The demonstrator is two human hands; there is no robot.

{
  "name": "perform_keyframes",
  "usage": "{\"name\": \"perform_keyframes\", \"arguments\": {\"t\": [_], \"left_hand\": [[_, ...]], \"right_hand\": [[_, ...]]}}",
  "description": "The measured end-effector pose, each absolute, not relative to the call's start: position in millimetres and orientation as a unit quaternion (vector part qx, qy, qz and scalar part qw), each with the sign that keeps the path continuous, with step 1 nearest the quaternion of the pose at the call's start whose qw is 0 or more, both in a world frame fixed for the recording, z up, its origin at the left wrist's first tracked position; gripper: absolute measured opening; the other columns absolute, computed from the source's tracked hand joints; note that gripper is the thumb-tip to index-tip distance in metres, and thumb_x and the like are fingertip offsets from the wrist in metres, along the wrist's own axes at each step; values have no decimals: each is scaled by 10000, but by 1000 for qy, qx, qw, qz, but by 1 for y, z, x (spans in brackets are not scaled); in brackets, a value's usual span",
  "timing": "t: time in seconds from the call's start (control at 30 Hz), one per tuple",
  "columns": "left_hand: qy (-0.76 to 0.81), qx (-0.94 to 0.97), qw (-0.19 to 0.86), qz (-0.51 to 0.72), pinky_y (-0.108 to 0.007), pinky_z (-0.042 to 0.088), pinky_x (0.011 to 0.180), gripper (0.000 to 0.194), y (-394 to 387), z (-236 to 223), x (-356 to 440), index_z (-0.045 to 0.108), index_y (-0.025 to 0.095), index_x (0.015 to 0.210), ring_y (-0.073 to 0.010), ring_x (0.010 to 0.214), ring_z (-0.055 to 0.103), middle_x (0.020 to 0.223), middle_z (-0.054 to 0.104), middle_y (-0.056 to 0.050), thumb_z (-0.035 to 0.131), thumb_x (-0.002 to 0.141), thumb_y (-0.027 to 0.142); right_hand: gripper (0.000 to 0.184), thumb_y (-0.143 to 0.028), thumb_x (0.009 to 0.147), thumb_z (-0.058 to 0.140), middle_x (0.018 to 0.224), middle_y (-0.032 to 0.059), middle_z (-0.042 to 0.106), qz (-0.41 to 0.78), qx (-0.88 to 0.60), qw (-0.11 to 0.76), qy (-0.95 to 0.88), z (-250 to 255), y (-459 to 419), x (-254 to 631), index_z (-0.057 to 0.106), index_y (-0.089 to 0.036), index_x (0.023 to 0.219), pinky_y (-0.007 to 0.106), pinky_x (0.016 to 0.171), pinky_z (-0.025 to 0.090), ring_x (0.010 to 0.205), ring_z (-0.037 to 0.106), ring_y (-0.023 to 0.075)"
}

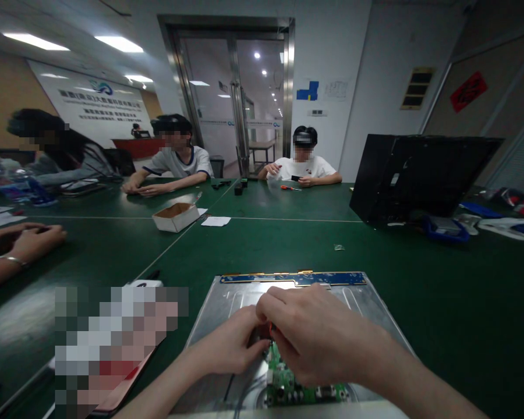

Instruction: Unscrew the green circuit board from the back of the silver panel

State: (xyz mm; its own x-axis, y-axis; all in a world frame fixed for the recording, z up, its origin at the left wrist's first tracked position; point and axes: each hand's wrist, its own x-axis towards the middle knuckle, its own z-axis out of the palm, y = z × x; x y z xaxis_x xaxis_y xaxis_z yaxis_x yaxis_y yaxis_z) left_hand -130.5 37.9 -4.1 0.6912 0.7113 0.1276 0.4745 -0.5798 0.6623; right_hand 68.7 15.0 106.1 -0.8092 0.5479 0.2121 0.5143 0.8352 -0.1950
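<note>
My left hand (233, 343) and my right hand (310, 331) meet over a silvery metal panel (213, 314), with their fingers closed together. A thin orange-red bit (271, 329) shows between my fingers; its kind is hidden by my right hand. Below them lies a green circuit board (283, 381) with small parts, partly covered by my right hand. Along the panel's far edge runs a narrow blue circuit strip (253, 279). Dark cables (244, 387) lie on the panel to the left of the green board.
A blurred pinkish item (131, 361) lies on the green table (288, 244) at left. Farther off are an open white box (174, 218), papers (216, 221), a small packet (339, 248), an orange screwdriver (288, 188) and a large black monitor (419, 174). Several people sit around the table.
</note>
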Motion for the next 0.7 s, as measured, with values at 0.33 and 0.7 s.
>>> {"name": "perform_keyframes", "arguments": {"t": [0.33,0.7], "left_hand": [[329,876,297,189,-293,463,671,148,40,2,-128,559,169,863,-195,720,550,807,614,-34,467,757,121],[333,876,294,187,-286,461,662,91,42,-3,-130,545,168,819,-183,715,549,791,603,-29,490,772,113]], "right_hand": [[89,-275,881,551,794,7,635,4,-302,151,-941,99,18,68,534,-189,894,289,488,199,607,496,124],[99,-254,880,559,796,22,650,-14,-316,134,-939,98,19,67,517,-181,934,295,485,198,598,530,134]]}}
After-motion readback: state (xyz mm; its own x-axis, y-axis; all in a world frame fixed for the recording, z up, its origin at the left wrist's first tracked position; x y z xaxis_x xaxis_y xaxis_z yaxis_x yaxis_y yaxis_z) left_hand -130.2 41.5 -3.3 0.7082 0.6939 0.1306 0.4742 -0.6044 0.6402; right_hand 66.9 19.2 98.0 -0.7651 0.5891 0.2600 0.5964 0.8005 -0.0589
